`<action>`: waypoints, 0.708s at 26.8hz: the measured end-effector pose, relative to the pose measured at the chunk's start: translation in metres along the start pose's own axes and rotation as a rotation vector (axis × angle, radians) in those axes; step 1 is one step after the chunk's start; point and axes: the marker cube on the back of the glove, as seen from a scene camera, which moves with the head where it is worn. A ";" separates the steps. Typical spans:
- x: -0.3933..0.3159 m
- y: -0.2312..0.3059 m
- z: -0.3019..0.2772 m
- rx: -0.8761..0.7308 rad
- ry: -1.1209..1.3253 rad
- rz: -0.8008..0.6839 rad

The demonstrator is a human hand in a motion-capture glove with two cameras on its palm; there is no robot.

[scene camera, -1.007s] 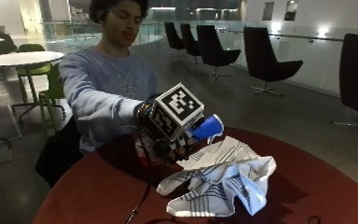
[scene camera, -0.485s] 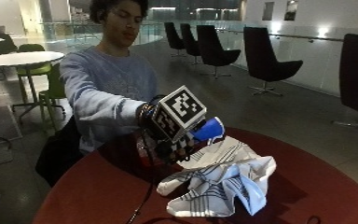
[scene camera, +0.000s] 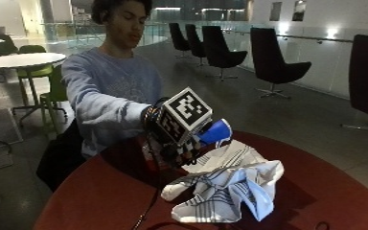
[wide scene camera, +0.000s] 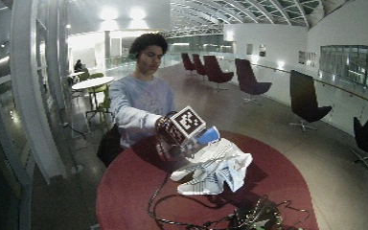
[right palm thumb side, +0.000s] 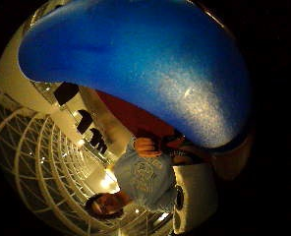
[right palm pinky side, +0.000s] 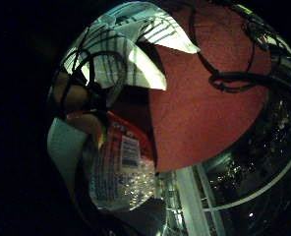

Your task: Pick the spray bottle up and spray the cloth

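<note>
- Outside view, nearest first: the cloth [scene camera: 225,189] lies crumpled on the red table [scene camera: 95,196], white with dark stripes, at about 5 o'clock from the gloved right hand [scene camera: 181,143].
- Just behind it, the hand is raised above the table with its fingers curled round the bottle [scene camera: 214,132]; only the blue head shows, poking out at about 2 o'clock from the hand and over the near-side folds of the cloth.
- Over the last second the hand has stayed in much the same spot above the cloth's edge, with the blue head shifting only slightly; no spray or wet patch can be made out.
- My reading: the pick-up is done and the work is at the aiming or squeezing stage; the cloth looks unmoved.
- Little-finger palm view: the clear, labelled body of the bottle [right palm pinky side: 118,172] sits close against the palm, with the cloth [right palm pinky side: 121,54] and table [right palm pinky side: 204,118] beyond it.
- Thumb palm view: the blue head [right palm thumb side: 135,64] fills much of the picture, so it is right against the palm.
- Farthest back, the person leans in from the table's far side; the bare hand [right palm thumb side: 146,146] appears to rest low near the body, its fingers too small to judge.
</note>
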 end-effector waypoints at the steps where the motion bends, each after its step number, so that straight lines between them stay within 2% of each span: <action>1: -0.001 0.000 0.001 0.005 -0.007 -0.003; 9: -0.024 0.006 0.007 0.093 -0.095 -0.101; 19: -0.113 0.022 0.026 0.352 -0.496 -0.524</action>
